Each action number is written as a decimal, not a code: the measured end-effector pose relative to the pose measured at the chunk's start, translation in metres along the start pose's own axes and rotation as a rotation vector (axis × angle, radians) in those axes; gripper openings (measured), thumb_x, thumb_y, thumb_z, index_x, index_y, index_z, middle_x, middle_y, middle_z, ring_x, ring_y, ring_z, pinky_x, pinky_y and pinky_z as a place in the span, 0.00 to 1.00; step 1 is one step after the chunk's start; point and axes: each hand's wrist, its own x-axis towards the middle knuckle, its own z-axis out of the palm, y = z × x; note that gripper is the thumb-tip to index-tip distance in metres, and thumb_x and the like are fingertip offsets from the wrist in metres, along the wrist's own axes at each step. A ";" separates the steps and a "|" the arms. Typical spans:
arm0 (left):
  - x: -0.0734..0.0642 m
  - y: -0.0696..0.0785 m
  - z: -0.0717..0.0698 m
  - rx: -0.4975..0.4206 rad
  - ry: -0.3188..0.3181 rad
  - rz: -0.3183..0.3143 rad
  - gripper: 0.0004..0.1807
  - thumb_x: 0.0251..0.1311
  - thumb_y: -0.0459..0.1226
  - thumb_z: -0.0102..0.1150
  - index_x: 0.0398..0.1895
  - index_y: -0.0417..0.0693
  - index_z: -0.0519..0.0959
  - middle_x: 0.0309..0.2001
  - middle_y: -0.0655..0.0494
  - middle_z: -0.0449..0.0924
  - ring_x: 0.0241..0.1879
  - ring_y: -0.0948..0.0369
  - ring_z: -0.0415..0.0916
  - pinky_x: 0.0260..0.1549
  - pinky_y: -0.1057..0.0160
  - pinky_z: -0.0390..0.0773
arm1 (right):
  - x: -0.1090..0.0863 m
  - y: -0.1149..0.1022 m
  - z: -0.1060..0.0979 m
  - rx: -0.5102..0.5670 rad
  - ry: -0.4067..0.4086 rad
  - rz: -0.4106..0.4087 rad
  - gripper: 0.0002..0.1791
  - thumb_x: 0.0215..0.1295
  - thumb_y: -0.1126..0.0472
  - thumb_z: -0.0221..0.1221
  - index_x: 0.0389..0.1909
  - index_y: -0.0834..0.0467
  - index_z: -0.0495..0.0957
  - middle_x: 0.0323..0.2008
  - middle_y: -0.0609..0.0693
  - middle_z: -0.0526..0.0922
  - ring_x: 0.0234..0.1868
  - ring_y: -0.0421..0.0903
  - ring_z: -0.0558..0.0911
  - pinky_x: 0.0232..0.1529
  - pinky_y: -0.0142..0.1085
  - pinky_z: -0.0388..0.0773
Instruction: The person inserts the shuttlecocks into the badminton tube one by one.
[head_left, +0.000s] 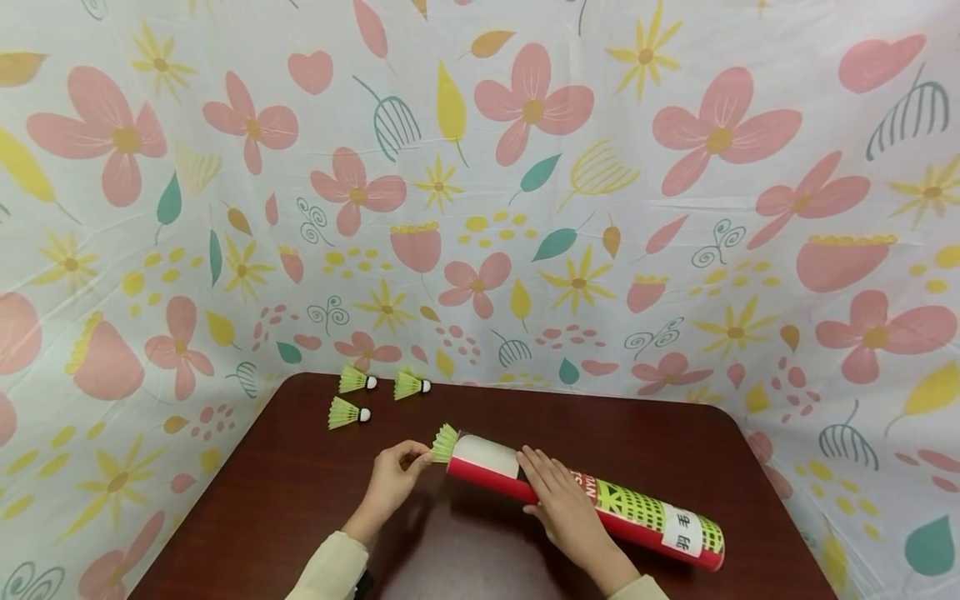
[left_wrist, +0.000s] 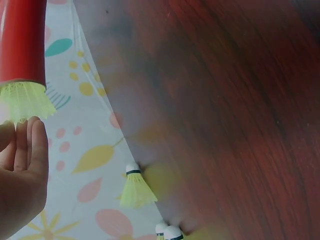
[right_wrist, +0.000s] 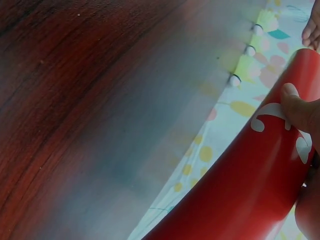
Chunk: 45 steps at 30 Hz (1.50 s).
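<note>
A red shuttlecock tube (head_left: 637, 512) with white and yellow-green printing lies slantwise over the table. My right hand (head_left: 558, 500) grips its middle, fingers over the top and thumb (right_wrist: 296, 107) along the near side. Out of the tube's left end sticks the yellow skirt of a shuttlecock (head_left: 444, 443); its cork is hidden inside. My left hand (head_left: 396, 479) pinches the rim of that skirt between thumb and fingertips, also seen in the left wrist view with the skirt (left_wrist: 25, 100) just past the tube mouth.
Three more yellow shuttlecocks with white corks lie at the back left of the dark wooden table (head_left: 315, 500): one at the left (head_left: 348, 413), one behind it (head_left: 357, 380), one to the right (head_left: 412, 385). A flower-patterned cloth (head_left: 480, 208) hangs around the table.
</note>
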 end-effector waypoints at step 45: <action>-0.002 0.001 0.014 -0.087 -0.079 0.051 0.03 0.52 0.28 0.68 0.29 0.44 0.85 0.30 0.52 0.85 0.28 0.61 0.78 0.28 0.68 0.76 | 0.000 -0.005 0.003 -0.006 0.029 -0.013 0.47 0.50 0.58 0.73 0.71 0.60 0.61 0.67 0.56 0.67 0.67 0.52 0.68 0.62 0.47 0.65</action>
